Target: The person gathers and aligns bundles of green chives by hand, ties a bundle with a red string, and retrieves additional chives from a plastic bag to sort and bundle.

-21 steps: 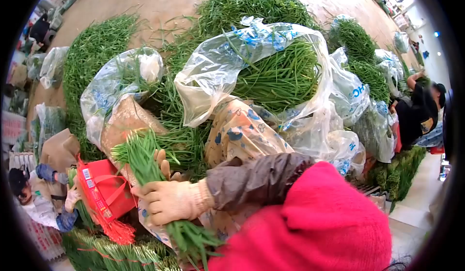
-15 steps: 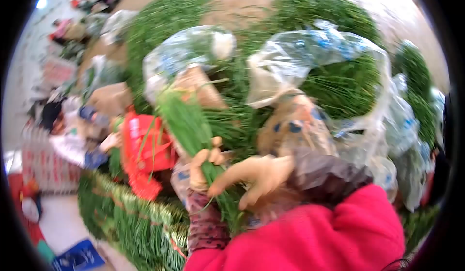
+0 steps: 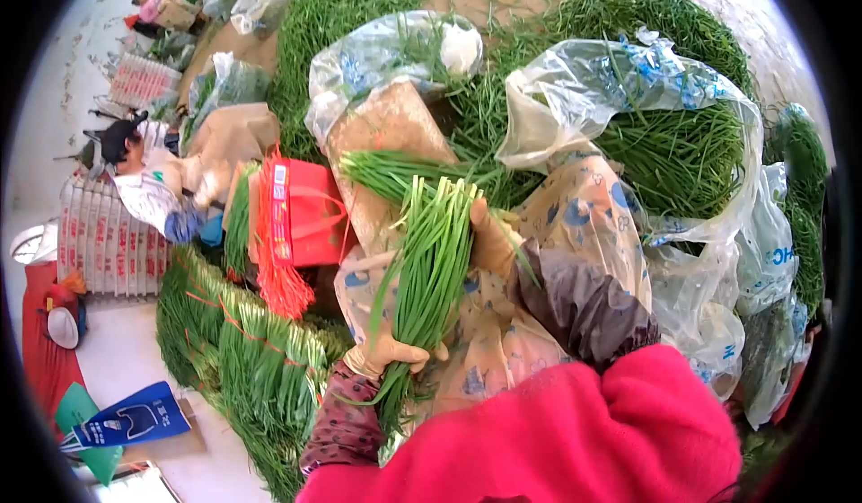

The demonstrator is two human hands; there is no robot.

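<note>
A loose bunch of long green stalks stands over my lap, its pale cut ends at the top. Around its lower part my left hand, gloved, is closed. My right hand, gloved too, rests against the bunch's upper right side, its fingers partly hidden behind the stalks. More stalks lie on a brown board just beyond. A patterned apron covers my knees. Left of the board is a red bag with red ties hanging from it.
An open plastic bag of greens stands at the right, with heaped greens behind. Tied bundles lie at the lower left. Another person sits at the left, near stacked crates. A blue bag lies on the floor.
The view has swung left. The bunch, earlier tilted with its cut ends to the upper left, now stands more upright. My right hand has moved from its lower part to its upper right side.
</note>
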